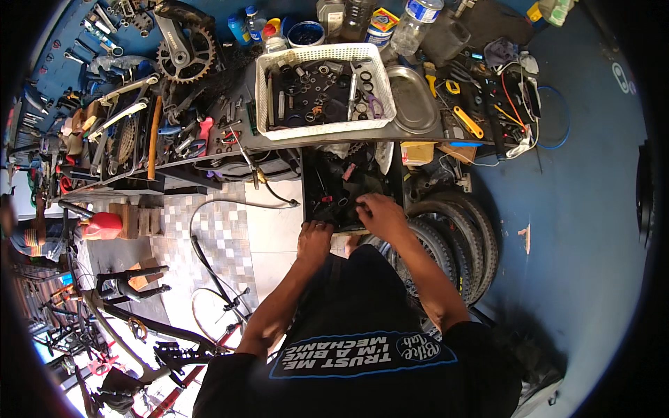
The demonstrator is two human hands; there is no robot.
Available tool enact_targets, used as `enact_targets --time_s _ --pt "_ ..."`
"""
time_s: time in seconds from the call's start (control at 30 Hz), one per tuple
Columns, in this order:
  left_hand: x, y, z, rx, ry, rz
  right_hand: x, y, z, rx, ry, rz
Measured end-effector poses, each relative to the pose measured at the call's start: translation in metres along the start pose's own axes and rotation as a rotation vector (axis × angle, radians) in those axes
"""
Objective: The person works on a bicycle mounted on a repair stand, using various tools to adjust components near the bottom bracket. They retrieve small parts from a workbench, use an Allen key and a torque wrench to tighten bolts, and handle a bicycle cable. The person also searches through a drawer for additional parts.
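A dark drawer (307, 195) stands pulled out below the workbench, with loose parts and tools inside. My left hand (315, 239) is closed over its front edge at the left corner. Inside the drawer's right side is my right hand (380, 214), its fingers curled in among the dark contents. Whatever those fingers hold, if anything, is hidden. Near them lie a small pinkish-red piece (349, 171), a red-handled tool (325, 199) and a dark ring-shaped part (342, 200). A pale plastic bag (384, 157) sits at the drawer's back right.
On the bench above, a white basket (263, 90) holds small metal parts beside an oval metal tray (416, 127). A crankset (182, 52) and many tools crowd the left. Bicycle tyres (481, 237) stand right of the drawer. A black hose (195, 237) trails over the floor.
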State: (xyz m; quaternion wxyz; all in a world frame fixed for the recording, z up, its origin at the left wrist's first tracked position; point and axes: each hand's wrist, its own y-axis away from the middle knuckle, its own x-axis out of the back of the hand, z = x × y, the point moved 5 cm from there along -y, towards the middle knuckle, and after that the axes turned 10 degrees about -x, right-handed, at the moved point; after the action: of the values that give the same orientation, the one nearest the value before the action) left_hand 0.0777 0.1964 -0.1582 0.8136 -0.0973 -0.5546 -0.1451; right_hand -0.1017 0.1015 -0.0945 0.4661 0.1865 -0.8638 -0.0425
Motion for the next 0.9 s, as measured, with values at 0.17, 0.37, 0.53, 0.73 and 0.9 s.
enact_targets --time_s 0.17,0.37,0.53,0.73,0.9 --pt "-0.005 0.007 0.004 0.024 0.021 0.016 -0.061 -0.029 -0.010 0.077 0.144 -0.005" --pt "-0.007 0.007 0.003 0.053 0.047 0.067 -0.099 -0.061 0.010 0.035 0.246 -0.068" --pt "-0.010 0.009 0.001 0.092 0.045 0.044 -0.044 -0.067 0.012 -0.062 0.162 -0.129" --pt "-0.010 0.004 0.002 0.120 0.057 0.033 0.006 -0.065 0.059 -0.160 -0.138 -0.219" --pt "-0.012 0.007 0.000 0.142 0.059 -0.008 0.020 -0.054 0.069 -0.447 -0.516 -0.467"
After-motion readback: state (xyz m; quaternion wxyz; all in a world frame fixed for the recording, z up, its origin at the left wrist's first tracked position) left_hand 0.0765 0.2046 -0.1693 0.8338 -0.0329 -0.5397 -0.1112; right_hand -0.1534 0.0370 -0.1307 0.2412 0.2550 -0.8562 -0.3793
